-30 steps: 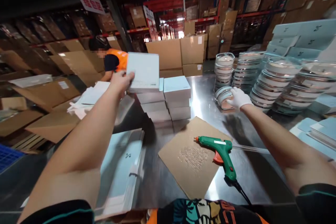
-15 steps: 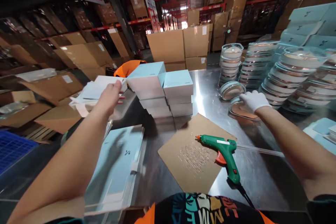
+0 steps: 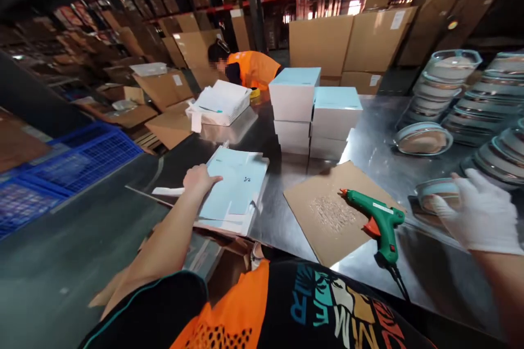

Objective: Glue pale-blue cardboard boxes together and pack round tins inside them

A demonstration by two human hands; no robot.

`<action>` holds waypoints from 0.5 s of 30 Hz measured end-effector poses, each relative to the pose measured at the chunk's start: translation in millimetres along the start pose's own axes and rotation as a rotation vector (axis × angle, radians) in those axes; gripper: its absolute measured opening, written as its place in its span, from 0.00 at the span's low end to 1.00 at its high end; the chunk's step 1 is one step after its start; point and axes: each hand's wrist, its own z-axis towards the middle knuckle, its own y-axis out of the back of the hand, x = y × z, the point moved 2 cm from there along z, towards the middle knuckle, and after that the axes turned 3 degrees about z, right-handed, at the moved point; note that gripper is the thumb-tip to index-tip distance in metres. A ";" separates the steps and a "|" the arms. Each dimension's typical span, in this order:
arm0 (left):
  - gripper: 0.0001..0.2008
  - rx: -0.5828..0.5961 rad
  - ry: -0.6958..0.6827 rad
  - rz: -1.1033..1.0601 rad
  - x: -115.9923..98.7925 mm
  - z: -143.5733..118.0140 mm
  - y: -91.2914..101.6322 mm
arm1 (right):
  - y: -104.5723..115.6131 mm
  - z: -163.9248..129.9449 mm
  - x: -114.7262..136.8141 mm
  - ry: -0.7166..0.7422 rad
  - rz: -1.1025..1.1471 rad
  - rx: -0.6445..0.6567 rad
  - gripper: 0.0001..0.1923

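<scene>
Gloved right hand [image 3: 481,215] over half-hidden dish [image 3: 437,192]

Bare steel tabletop [image 3: 380,139] lies open in a strip right of centre, between the stacked pale-blue cardboard boxes [image 3: 313,109] and the lidded round dishes [image 3: 423,139] crowding the right edge. Lower centre, a brown cardboard sheet [image 3: 331,212] carries a green glue gun [image 3: 379,221]. Flat pale-blue box blanks [image 3: 235,191] fill the left-centre table edge.
</scene>
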 end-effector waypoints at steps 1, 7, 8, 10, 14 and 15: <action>0.23 -0.017 0.013 -0.072 -1.2 -1.1 7.0 | 2.3 -2.5 21.0 0.021 0.107 -0.013 0.29; 0.33 0.206 -0.106 -0.753 -53.2 -52.8 15.9 | -9.6 -28.3 171.2 0.085 0.917 0.260 0.35; 0.35 0.301 -0.149 -0.871 -66.7 -69.5 8.5 | -12.6 -29.6 193.8 0.049 1.098 0.331 0.39; 0.37 0.485 -0.198 -0.993 -88.5 -104.2 -12.5 | -14.1 -26.8 228.0 -0.046 1.407 0.394 0.48; 0.51 0.883 -0.253 -1.090 -105.3 -152.3 -62.2 | 3.4 -17.2 244.0 -0.169 1.685 0.330 0.57; 0.54 0.932 -0.271 -1.109 -106.6 -157.4 -72.3 | 10.6 -17.9 240.5 -0.176 1.682 0.314 0.57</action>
